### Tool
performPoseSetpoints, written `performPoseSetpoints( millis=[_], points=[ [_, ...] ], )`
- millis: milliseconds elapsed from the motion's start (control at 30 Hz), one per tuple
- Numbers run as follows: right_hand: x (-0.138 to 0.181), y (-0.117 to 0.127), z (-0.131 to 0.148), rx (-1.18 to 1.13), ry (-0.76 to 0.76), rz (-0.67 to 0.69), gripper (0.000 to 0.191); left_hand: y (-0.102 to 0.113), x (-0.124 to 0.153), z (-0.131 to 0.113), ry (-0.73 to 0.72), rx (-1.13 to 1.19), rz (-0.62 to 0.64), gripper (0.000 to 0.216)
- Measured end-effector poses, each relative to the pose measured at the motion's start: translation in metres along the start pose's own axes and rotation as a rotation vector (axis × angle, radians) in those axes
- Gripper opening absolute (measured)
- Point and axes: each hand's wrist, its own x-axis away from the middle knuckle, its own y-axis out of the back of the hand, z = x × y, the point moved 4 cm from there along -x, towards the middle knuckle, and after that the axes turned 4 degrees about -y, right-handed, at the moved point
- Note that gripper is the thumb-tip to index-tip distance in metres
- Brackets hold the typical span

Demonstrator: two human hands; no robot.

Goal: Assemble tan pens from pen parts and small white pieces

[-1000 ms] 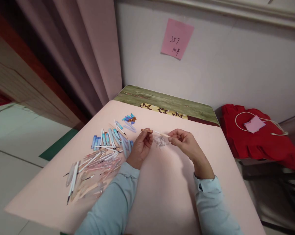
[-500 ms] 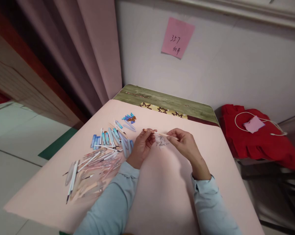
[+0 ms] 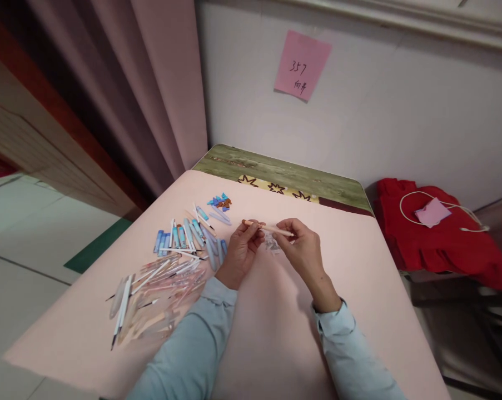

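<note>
A slim peach-coloured pen (image 3: 271,228) with a brown end lies level between my two hands over the middle of the table. My left hand (image 3: 243,248) pinches its brown end with thumb and fingers. My right hand (image 3: 303,241) is closed on the opposite, pale end, near its tip. Just beneath the pen is a small heap of clear and grey bits (image 3: 272,244), partly hidden by the hands. Left of my left hand lie blue pen barrels (image 3: 184,236), white refills with dark tips (image 3: 124,305) and pinkish see-through barrels (image 3: 184,286).
Small blue and brown pieces (image 3: 221,201) are heaped toward the back. A pink cloth (image 3: 359,333) covers the table, leaving a green wood-patterned strip (image 3: 317,180) along the wall. On the right, a red cloth (image 3: 401,244) carries a white cable and a pink paper.
My right hand has moved left toward my left hand. The white length showing between the two peach parts has disappeared inside, and the parts now meet.
</note>
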Motion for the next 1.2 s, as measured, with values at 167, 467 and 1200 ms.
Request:
performPoseSetpoints(
  millis=[167, 467, 1200],
  points=[
    [0.0041, -0.0033, 0.0076, -0.002, 0.066, -0.037, 0.01, 0.0037, -0.0015, 0.0004, 0.001, 0.021, -0.023, 0.024],
    [0.0069, -0.0053, 0.0042, 0.132, 0.001, -0.027, 0.039, 0.0064, -0.0007, 0.0027, 0.006, 0.029, 0.003, 0.025],
    [0.0075, -0.0102, 0.0015, 0.211, -0.024, 0.052, 0.032, 0.0011, 0.0012, -0.0013, -0.003, -0.099, 0.001, 0.028]
  ],
)
